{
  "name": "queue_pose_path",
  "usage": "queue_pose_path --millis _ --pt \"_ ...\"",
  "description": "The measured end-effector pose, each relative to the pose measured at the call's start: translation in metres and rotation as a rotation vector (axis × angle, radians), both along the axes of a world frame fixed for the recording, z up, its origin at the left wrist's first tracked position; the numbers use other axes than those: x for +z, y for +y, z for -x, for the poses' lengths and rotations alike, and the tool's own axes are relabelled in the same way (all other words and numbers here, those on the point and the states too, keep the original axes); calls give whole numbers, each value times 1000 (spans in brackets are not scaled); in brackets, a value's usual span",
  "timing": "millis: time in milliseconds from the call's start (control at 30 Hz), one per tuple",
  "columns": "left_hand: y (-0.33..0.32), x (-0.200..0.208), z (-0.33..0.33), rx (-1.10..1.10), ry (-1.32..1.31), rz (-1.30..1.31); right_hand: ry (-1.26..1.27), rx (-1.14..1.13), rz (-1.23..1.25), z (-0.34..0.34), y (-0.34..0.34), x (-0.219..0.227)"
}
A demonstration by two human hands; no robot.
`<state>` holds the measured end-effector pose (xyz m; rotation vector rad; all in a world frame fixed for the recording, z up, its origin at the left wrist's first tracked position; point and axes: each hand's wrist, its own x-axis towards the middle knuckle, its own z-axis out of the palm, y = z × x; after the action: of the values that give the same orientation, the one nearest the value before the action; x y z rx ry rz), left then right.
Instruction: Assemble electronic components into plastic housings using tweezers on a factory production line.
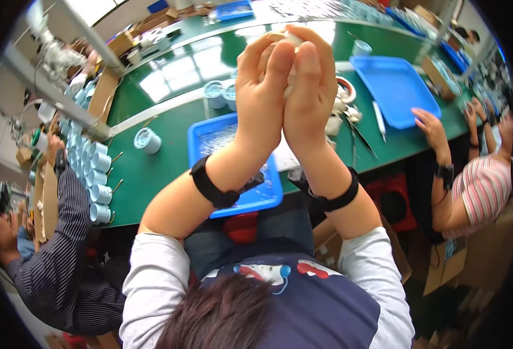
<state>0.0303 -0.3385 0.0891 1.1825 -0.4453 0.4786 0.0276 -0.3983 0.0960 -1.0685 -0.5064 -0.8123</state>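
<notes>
And here the left hand and the right hand are pressing together, rising over the green bench, fingers curling inward and cupping a white piece that is peeking out at the fingertips. Its shape is hiding behind them, so I'm not able to tell exactly what it is. Holding and enclosing is the step in hand, it's seeming; any move to free the piece would be calling for parting the palms.

Below, the near blue tray is carrying a spread of small pale parts. To the far right, another blue tray is lying beside a co-worker's hand. On the left, a light-blue cup is standing alone, while rows of light-blue cups are crowding the bench edge.
</notes>
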Motion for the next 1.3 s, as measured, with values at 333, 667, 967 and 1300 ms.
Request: queue_pose_path --millis 333,667,967,1300 --pt "191 -14 33 -107 144 571 51 173 668 22 180 12" --pt "274 13 86 3 396 902 10 111 1022 61 282 45" --pt "598 30 83 1183 320 -272 -199 95 1183 120 370 97" --pt "492 23 179 1017 239 407 -387 315 1220 137 369 79"
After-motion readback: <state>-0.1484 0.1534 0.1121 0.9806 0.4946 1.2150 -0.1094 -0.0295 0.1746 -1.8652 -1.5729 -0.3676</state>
